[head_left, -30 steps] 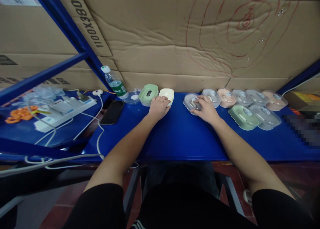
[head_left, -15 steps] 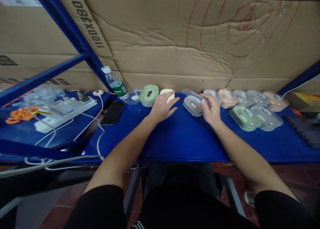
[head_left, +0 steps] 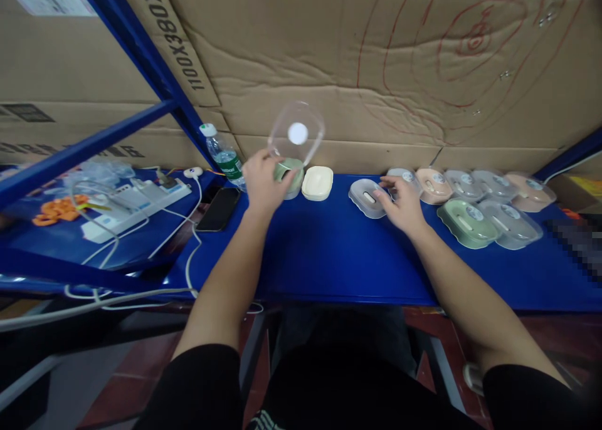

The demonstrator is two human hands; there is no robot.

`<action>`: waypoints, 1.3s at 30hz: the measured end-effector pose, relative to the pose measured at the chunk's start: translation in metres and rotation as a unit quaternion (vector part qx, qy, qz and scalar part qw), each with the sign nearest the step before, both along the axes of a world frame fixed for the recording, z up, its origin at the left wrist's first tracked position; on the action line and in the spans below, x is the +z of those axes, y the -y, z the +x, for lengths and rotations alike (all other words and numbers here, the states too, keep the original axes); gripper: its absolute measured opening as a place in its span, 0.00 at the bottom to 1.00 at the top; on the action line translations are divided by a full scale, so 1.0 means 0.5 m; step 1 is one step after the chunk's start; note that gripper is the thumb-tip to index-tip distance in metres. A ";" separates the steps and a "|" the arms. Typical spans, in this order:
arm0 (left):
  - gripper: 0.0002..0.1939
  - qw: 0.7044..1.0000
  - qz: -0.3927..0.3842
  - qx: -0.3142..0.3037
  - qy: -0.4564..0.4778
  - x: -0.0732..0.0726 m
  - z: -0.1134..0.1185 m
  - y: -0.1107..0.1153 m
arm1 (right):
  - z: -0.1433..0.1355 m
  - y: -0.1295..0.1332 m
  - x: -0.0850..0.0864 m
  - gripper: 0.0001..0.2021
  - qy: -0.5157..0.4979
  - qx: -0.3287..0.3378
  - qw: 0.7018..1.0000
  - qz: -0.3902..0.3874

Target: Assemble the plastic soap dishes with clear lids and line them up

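My left hand (head_left: 262,178) pinches the edge of a clear plastic lid (head_left: 308,113) with a round white sticker, raised and tilted near the cardboard. Behind that hand a green box (head_left: 295,182) is partly hidden. To its right stands a cream box (head_left: 317,183). On the blue table, a grey box (head_left: 364,192) with an oval slot lies in front of my right hand (head_left: 403,203). The right thumb and fingers are apart at the box's right edge, seemingly touching it. Whether a clear lid covers this box, I cannot tell.
Several lidded boxes in peach, grey and green (head_left: 470,226) stand in rows at the right. A water bottle (head_left: 226,157), a phone (head_left: 219,209) and a white power strip (head_left: 136,207) with cables lie left. Orange pieces (head_left: 59,210) are beyond. Cardboard (head_left: 282,54) walls the back.
My left hand has moved left from the cream box and lifted the clear lid from beside the bottle. The tilted clear cover at my right hand no longer stands up over the grey box.
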State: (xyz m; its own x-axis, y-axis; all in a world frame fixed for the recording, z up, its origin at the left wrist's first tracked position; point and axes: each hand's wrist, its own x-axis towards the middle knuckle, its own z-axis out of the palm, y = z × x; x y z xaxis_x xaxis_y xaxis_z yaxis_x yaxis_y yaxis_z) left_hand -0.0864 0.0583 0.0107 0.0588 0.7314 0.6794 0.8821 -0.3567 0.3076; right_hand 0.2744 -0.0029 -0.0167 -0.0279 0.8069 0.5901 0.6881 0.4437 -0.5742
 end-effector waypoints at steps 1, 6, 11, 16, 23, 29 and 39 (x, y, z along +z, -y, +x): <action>0.21 0.998 0.008 0.042 0.036 0.002 -0.026 -0.009 | 0.000 0.000 -0.002 0.28 0.039 0.003 0.999 0.003; 0.23 0.983 -0.020 0.127 0.131 -0.012 -0.135 -0.045 | -0.007 -0.007 -0.022 0.25 0.115 0.052 0.992 -0.021; 0.23 0.975 -0.104 0.136 0.139 -0.033 -0.177 -0.057 | -0.004 -0.010 -0.026 0.25 0.105 0.042 0.993 -0.022; 0.18 0.967 -0.164 0.155 0.118 -0.028 -0.168 -0.054 | -0.002 -0.011 -0.028 0.25 0.103 0.051 0.993 -0.021; 0.11 0.944 -0.235 0.199 0.121 -0.011 -0.168 -0.052 | -0.003 -0.012 -0.028 0.25 0.110 0.064 0.992 -0.025; 0.20 0.944 -0.217 0.220 0.116 -0.029 -0.152 -0.060 | 0.000 -0.013 -0.032 0.25 0.117 0.069 0.990 -0.038; 0.17 0.999 -0.018 0.039 -0.021 -0.014 0.052 0.025 | 0.020 -0.021 -0.047 0.37 0.224 0.019 0.968 -0.108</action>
State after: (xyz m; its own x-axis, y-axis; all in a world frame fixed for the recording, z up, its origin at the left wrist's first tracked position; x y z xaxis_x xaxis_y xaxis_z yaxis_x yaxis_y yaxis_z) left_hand -0.0602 0.0456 0.0038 0.0283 0.7588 0.6507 0.9189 -0.2759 0.2818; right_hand 0.2843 0.0075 -0.0402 -0.2735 0.9040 0.3286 0.8758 0.3753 -0.3036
